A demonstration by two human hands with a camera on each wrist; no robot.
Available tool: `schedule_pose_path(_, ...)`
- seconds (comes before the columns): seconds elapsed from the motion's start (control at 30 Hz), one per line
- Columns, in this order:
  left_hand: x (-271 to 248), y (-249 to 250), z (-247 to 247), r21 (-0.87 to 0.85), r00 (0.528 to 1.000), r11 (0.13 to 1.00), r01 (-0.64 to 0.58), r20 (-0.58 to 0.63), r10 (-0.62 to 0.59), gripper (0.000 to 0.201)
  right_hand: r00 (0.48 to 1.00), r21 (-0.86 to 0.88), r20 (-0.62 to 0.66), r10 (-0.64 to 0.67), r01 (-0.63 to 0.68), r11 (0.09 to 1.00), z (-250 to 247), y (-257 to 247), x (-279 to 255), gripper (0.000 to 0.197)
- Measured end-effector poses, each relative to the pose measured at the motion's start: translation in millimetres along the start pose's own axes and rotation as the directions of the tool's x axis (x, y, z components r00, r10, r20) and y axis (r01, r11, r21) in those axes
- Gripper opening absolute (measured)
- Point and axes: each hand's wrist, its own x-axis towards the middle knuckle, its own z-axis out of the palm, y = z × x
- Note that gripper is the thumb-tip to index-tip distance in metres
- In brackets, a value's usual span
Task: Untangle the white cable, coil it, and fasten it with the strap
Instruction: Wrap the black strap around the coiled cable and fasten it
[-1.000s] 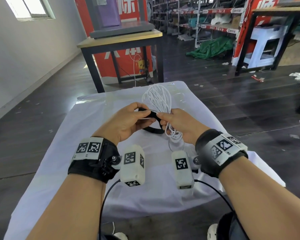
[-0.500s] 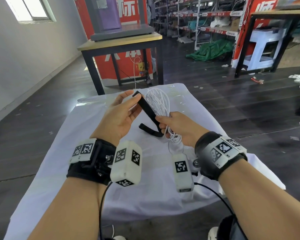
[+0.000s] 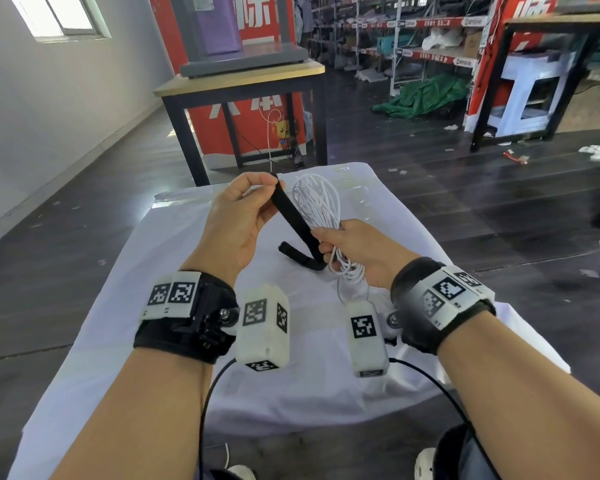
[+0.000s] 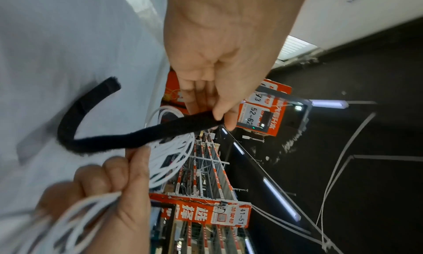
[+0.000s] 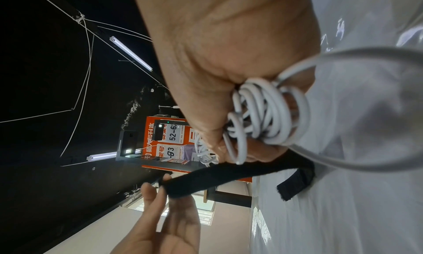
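Left hand (image 3: 238, 216) pinches the upper end of the black hook-and-loop strap (image 3: 293, 216) between thumb and fingertips, pulled taut on a slant. Right hand (image 3: 355, 251) is fisted round the waist of the white cable coil (image 3: 317, 202), above the white-covered table (image 3: 160, 271), with the strap passing under its fingers; the free tail (image 3: 291, 252) curls out left. Judgement: cable light, springy, loops liable to splay if the fist eases; strap limp, self-sticking. Keep hold at waist and strap tip.
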Motion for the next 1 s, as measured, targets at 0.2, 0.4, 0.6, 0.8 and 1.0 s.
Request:
schedule_pose_path(0.2,-5,11,6,0.491,0.967,0.863,-0.120,0.254,-0.010,0.020,0.999,-0.075,-0.033,-0.021,0.018,0.997,-6,-1,-2,0.014)
schedule_pose_path(0.4,-17,11,21,0.540,0.878,0.814,-0.217,0.472,-0.079,0.032,1.000,-0.207,0.006,-0.006,0.007,0.978,-2,-3,-6,0.019)
schedule_pose_path(0.6,-18,0,29,0.563,0.871,0.773,-0.293,0.490,-0.027,0.028,0.994,-0.462,0.105,0.017,0.034,0.886,3,-4,-7,0.017)
schedule_pose_path(0.8,-8,-8,19,0.775,0.845,0.420,-0.471,0.534,-0.037,0.030,0.981,-0.653,0.176,0.076,0.058,0.755,-5,-6,-10,0.017)
schedule_pose_path(1.0,-8,-6,14,0.816,0.843,0.424,-0.394,0.505,-0.188,0.035,0.983,-0.722,0.175,0.058,0.088,0.686,-8,-10,-14,0.020)
